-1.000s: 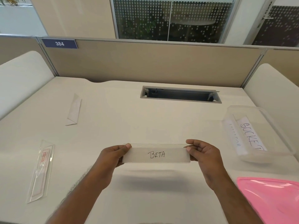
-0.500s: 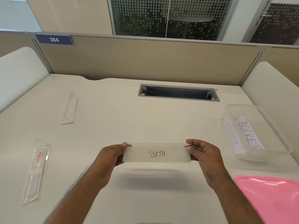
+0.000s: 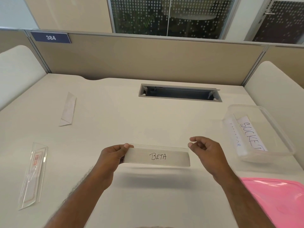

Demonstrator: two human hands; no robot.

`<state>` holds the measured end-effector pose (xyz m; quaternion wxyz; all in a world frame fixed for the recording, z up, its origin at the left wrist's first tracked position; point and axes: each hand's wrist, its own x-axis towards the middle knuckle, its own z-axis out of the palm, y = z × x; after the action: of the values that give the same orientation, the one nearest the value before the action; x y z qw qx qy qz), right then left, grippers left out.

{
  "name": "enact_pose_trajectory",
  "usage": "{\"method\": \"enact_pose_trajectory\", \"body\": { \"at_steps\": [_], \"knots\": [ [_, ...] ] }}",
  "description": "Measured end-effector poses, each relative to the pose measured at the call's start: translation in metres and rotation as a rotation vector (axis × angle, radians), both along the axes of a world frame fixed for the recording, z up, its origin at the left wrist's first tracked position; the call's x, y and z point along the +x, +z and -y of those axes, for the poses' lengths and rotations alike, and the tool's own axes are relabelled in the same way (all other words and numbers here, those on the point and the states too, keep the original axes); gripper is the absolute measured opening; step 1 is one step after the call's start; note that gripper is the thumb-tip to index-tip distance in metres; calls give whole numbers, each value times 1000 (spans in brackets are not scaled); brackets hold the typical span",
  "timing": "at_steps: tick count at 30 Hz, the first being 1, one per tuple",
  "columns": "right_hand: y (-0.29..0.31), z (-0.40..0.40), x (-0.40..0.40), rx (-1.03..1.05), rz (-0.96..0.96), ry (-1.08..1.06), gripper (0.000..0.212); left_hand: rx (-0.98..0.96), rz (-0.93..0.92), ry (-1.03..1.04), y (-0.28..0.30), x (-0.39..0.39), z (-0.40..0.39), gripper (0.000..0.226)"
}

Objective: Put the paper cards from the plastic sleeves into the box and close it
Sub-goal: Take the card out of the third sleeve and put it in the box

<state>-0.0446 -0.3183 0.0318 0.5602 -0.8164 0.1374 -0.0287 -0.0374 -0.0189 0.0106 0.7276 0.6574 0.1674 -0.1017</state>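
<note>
A clear plastic sleeve (image 3: 157, 157) with a paper card marked BETA inside it is held flat above the desk. My left hand (image 3: 111, 157) pinches its left end. My right hand (image 3: 207, 152) is at the sleeve's upper right corner, thumb and forefinger close together; I cannot tell whether they pinch the edge. The sleeve's lower right end hangs free. The clear plastic box (image 3: 286, 137) stands open at the right, with a card reading SOCKET (image 3: 250, 134) and another card lying in it. Its pink lid (image 3: 279, 199) lies at the near right.
A clear sleeve with red print (image 3: 32, 175) lies at the near left. A pale folded sleeve (image 3: 68, 109) lies farther back on the left. A cable slot (image 3: 180, 92) is cut into the desk near the beige partition (image 3: 148, 60).
My right hand has come off the sleeve's right end and lifted to its upper right corner. The left hand still holds the left end.
</note>
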Motion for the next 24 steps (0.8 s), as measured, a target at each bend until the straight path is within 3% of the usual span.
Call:
{"method": "enact_pose_trajectory", "body": {
  "at_steps": [4,7,9,13,18,24],
  "knots": [
    [22,-6,18,-127,8,312,28,5,5,-3,-2,3,4,24],
    [30,-16,24,-373,-32,692,63,2,12,-1,-2,5,6,25],
    [30,-18,25,-553,9,797,79,-12,12,11,-1,8,6,26],
    [28,-9,24,-738,182,772,78,-37,3,38,1,14,1,26],
    [22,1,20,-635,245,673,67,-42,11,-22,-2,21,1,26],
    [14,27,13,-586,206,514,71,343,110,20,-19,35,19,47]
  ]
}}
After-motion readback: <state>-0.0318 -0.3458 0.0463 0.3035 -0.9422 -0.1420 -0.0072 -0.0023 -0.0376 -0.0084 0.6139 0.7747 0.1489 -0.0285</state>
